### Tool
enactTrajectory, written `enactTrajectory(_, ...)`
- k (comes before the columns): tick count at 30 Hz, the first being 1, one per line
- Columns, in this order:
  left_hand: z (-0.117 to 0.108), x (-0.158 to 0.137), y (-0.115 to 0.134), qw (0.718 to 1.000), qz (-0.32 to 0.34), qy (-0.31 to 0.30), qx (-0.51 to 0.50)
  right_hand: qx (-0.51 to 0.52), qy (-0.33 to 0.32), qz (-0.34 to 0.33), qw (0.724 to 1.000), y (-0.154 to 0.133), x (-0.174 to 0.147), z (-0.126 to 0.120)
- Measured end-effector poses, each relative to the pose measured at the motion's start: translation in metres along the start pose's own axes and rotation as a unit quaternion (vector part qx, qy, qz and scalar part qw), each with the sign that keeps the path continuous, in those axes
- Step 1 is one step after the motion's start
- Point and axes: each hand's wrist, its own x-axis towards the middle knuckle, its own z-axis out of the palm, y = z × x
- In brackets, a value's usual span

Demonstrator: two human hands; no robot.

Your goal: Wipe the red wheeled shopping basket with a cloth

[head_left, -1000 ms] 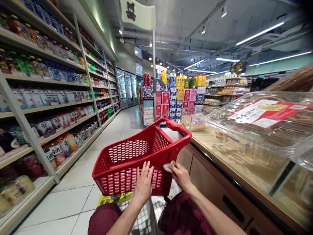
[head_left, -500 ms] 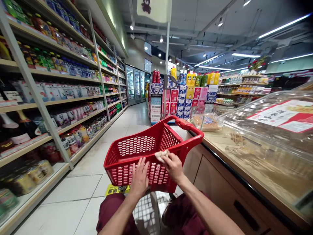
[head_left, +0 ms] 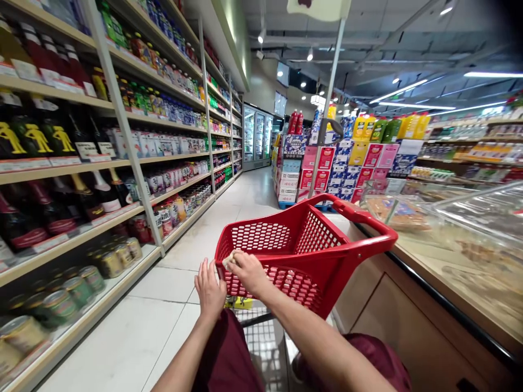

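Note:
A red plastic shopping cart [head_left: 327,261] with a perforated basket stands in front of my knees, its handle toward the right. My right hand [head_left: 250,275] is closed around a crumpled off-white cloth [head_left: 231,258], pressed to the near rim close to the basket's left corner. At that same corner my left hand [head_left: 210,291] lies against the outer side, fingers stretched out and holding nothing. Part of the cloth is hidden under my right fingers.
Drink shelves [head_left: 175,158] line the left side. A wooden counter [head_left: 408,272] with clear plastic covers [head_left: 482,218] stands close on the right. Stacked drink cartons [head_left: 322,169] rise behind the cart, and a yellow floor sign [head_left: 244,303] shows partly beneath it.
My right hand with the cloth has moved left along the near rim to the corner. My left hand has shifted from the near side to that corner. The view has turned left.

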Motion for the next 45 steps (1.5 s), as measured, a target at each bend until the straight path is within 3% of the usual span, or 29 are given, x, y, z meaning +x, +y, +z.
enactTrajectory(3, -0.001, -0.004, -0.010, 1.000, 0.000, -0.005, 0.006, -0.019, -0.096, -0.057, 0.994, -0.017, -0.016, 0.027)
enactTrajectory(5, -0.001, -0.005, -0.016, 1.000, -0.011, -0.002, 0.010, -0.018, -0.110, -0.070, 0.991, -0.019, -0.027, 0.034)
enactTrajectory(9, 0.003, -0.008, -0.018, 1.000, -0.018, -0.009, 0.005, -0.011, -0.023, -0.035, 0.999, -0.011, -0.013, 0.023)
enactTrajectory(12, 0.006, -0.010, -0.013, 1.000, -0.002, -0.018, -0.005, -0.024, -0.024, -0.031, 0.999, -0.007, -0.004, 0.019)
enactTrajectory(17, 0.007, -0.009, -0.003, 0.999, 0.031, -0.021, -0.007, -0.025, -0.050, -0.072, 0.996, -0.008, -0.023, 0.016)
enactTrajectory(21, 0.008, -0.006, 0.011, 0.999, 0.043, -0.019, -0.009, -0.023, 0.006, -0.017, 1.000, 0.007, -0.030, 0.003)
enactTrajectory(27, 0.014, -0.008, 0.027, 0.996, 0.083, -0.030, -0.019, -0.032, -0.037, -0.024, 0.999, 0.030, -0.070, -0.004)
enactTrajectory(32, 0.022, -0.009, 0.047, 0.992, 0.112, -0.036, -0.036, -0.044, 0.052, 0.078, 0.995, 0.054, -0.066, -0.031)
enactTrajectory(38, 0.024, -0.012, 0.074, 0.983, 0.173, -0.048, -0.045, -0.043, 0.023, 0.045, 0.998, 0.060, -0.094, -0.039)
enactTrajectory(43, 0.025, -0.010, 0.093, 0.978, 0.191, -0.053, -0.061, -0.072, 0.109, 0.116, 0.984, 0.083, -0.116, -0.062)
enactTrajectory(45, 0.027, -0.009, 0.102, 0.977, 0.197, -0.060, -0.056, -0.081, 0.105, 0.127, 0.983, 0.092, -0.127, -0.071)
